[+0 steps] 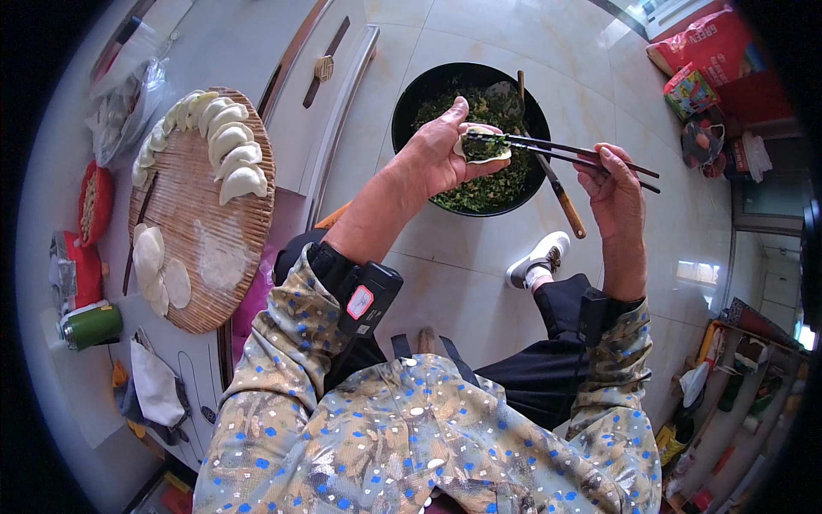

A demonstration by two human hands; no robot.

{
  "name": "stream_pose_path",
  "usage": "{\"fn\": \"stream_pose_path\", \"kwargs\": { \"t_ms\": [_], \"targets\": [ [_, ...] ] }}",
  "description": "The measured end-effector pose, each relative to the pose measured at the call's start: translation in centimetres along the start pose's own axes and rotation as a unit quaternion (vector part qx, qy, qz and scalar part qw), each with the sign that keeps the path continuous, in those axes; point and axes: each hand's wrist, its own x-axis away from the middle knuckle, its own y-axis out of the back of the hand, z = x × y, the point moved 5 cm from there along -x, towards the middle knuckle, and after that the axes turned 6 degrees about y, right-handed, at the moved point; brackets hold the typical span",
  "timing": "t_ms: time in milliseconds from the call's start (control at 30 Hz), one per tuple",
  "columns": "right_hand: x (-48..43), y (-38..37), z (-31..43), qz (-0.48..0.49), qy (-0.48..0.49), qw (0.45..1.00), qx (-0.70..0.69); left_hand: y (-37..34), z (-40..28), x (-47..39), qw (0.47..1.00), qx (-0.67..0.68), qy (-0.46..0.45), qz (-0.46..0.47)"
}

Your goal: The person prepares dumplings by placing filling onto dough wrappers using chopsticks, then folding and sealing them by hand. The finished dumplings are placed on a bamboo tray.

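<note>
Cupped in my left hand is a round dough wrapper, topped with chopped green filling. My right hand grips a pair of dark chopsticks, whose tips touch that filling. Beneath both lies a black pan of chopped green and yellowish filling. A spatula with a wooden handle leans across the pan's right rim. To my left, a round wooden board carries a curved row of folded dumplings, a stack of flat wrappers and a thin dark stick.
The board sits on a white cabinet top, beside a red bag, a green flask and cloths. The pan stands near the tiled floor. Red packages are at upper right; a cluttered shoe rack stands at lower right.
</note>
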Motion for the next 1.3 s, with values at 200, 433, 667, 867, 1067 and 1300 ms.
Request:
{"fn": "stream_pose_path", "kwargs": {
  "t_ms": [200,433,667,867,1067,1300],
  "targets": [
    [0.0,0.2,-0.5,0.009,-0.013,0.999,0.031,-0.1,0.0,-0.1,1.000,-0.011,-0.016,-0.002],
    [-0.2,3.2,-0.3,-0.123,0.090,0.982,0.113,1.1,-1.8,-0.2,0.995,0.009,-0.092,-0.031],
    [3.6,-1.9,-14.5,0.239,0.210,0.719,0.618,0.2,-2.0,0.5,0.993,0.067,-0.083,0.044],
    [4.5,-1.7,-17.3,0.330,0.245,0.603,0.684,-0.2,-2.1,0.5,0.991,0.084,-0.077,0.063],
    [3.2,-3.8,-12.4,0.227,0.291,0.636,0.677,-0.2,-2.0,0.4,0.990,0.084,-0.072,0.083],
    [2.4,-11.1,-1.9,0.099,0.446,0.628,0.630,-0.9,-1.0,0.3,0.990,0.083,-0.051,0.103]
  ]
}}
